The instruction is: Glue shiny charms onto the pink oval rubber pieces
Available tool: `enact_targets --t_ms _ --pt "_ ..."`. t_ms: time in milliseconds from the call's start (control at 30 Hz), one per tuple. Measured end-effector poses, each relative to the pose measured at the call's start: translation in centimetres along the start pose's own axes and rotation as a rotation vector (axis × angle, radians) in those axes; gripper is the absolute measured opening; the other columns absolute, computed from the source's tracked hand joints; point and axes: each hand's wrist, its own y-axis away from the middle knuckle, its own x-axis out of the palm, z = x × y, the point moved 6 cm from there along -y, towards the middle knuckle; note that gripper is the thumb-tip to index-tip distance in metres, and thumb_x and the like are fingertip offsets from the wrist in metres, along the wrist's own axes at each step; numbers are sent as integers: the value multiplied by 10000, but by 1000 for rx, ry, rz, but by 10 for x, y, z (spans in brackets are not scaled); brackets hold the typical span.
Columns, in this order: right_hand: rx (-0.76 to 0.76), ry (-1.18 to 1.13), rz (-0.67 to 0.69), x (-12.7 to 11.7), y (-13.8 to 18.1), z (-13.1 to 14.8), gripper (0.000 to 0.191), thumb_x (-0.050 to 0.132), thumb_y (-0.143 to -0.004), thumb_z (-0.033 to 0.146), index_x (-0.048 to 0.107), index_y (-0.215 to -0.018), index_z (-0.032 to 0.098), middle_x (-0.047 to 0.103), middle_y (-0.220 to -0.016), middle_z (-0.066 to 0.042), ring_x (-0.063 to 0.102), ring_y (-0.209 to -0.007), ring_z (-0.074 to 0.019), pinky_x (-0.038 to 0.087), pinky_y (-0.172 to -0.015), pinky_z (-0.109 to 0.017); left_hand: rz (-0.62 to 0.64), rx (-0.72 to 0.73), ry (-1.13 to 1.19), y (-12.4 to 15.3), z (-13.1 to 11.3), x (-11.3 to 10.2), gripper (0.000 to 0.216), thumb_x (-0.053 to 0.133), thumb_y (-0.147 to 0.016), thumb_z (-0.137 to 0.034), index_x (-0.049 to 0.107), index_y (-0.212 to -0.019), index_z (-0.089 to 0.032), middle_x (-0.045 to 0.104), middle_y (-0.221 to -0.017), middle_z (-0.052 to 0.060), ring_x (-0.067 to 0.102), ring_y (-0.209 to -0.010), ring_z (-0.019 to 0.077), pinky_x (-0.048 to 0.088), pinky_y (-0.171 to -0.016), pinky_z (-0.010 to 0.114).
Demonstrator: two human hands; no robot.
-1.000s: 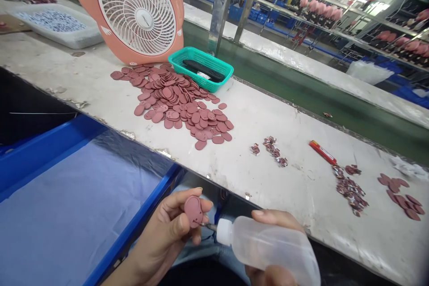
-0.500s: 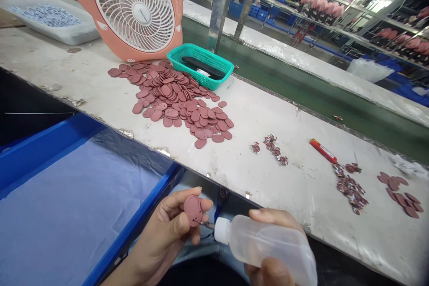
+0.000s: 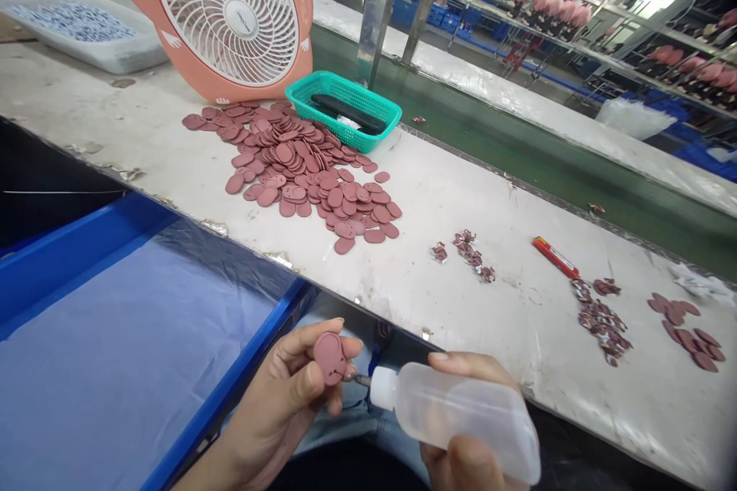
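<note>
My left hand (image 3: pixel 282 399) pinches a small dusty-pink oval piece (image 3: pixel 329 357) between thumb and fingers, below the table's front edge. My right hand (image 3: pixel 466 437) grips a clear plastic squeeze bottle (image 3: pixel 461 414) lying sideways, its thin metal nozzle touching the lower right edge of the oval piece. A large heap of the same pink oval pieces (image 3: pixel 305 173) lies on the worn white table (image 3: pixel 437 199) ahead of me.
A pink desk fan (image 3: pixel 230 11) stands behind the heap, beside a teal basket (image 3: pixel 344 111). Small dark-red scraps (image 3: pixel 469 249), a red lighter (image 3: pixel 553 257) and more pink pieces (image 3: pixel 688 326) lie to the right. A blue bin (image 3: pixel 115 322) lined with plastic sits at my left.
The hands have stayed almost still, the nozzle kept against the oval piece. My view has drifted slightly, so the table's things sit a little higher and further left.
</note>
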Motion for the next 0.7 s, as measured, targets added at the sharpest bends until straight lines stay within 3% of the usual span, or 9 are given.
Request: enact_targets --t_ms 167,333,400,567,700 --pt "7 81 4 -4 1 -1 420 650 -867 610 630 -1049 232 635 -798 -59 548 -486 -179 370 -367 -302 0 -2 3 0 2 -1 393 969 -535 -449 848 -881 -307 821 -829 35 658 -664 132 491 -511 165" --pt "-55 48 -34 -2 -1 5 383 564 -935 625 604 -1069 268 548 -644 4 427 -416 -143 347 -373 -286 -17 -5 16 1 2 2 405 977 -508 -451 849 -857 -293 823 -800 32 670 -637 124 490 -494 149" --pt "-124 22 -29 1 -5 7 341 526 -970 595 598 -1069 277 506 -581 34 389 -383 -130 338 -357 -270 -16 -3 22 1 0 4 406 980 -506 -442 849 -858 -286 823 -793 36 672 -626 123 494 -494 147" --pt "-368 75 8 1 -13 9 341 537 -994 515 612 -1065 191 565 -576 20 434 -350 -116 345 -331 -263 -23 -1 24 2 -2 5 390 983 -505 -424 849 -844 -286 823 -784 32 654 -580 107 501 -491 146" --pt "-304 12 34 -2 -13 5 305 605 -959 497 631 -1084 220 590 -640 22 435 -379 -97 337 -333 -242 -24 1 19 2 -1 4 389 981 -506 -433 850 -844 -291 822 -783 27 638 -562 96 502 -496 144"
